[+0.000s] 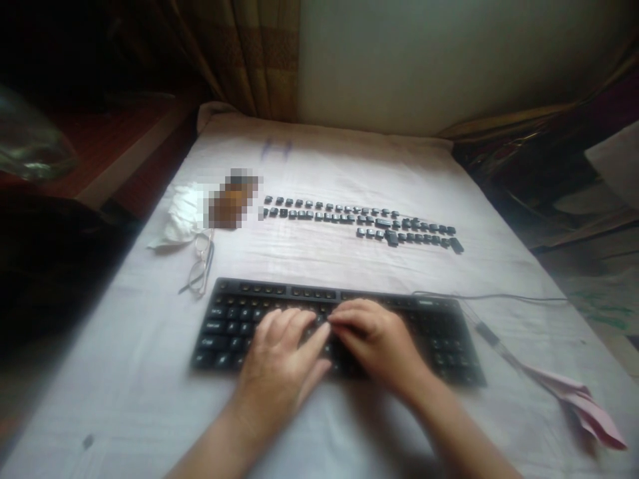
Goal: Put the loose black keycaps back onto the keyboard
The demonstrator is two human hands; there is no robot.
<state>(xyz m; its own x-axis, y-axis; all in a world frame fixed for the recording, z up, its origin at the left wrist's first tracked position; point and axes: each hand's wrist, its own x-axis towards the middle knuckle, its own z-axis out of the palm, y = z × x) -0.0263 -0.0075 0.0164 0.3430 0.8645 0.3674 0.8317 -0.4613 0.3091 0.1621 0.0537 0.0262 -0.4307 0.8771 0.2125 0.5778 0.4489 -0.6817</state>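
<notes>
A black keyboard [207, 342] lies across the near part of the white-covered bed or table. My left hand [279, 359] rests palm down over its middle keys, fingers spread and the index finger reaching toward the right fingertips. Beside it my right hand [377, 336] is closed, thumb and fingertips pinched together at the upper middle keys. Whatever sits between those fingertips is too small and blurred to make out. Behind the keyboard, loose black keycaps [344, 218] stand in rows on the cloth. Both hands cover much of the keyboard's middle.
Eyeglasses [198, 269] and a crumpled white cloth [182, 216] lie at the left, by a pixelated brown item [229, 203]. The keyboard's cable [499, 296] runs right. A thin tool [489, 334] and a pink cloth [582, 399] lie at the right.
</notes>
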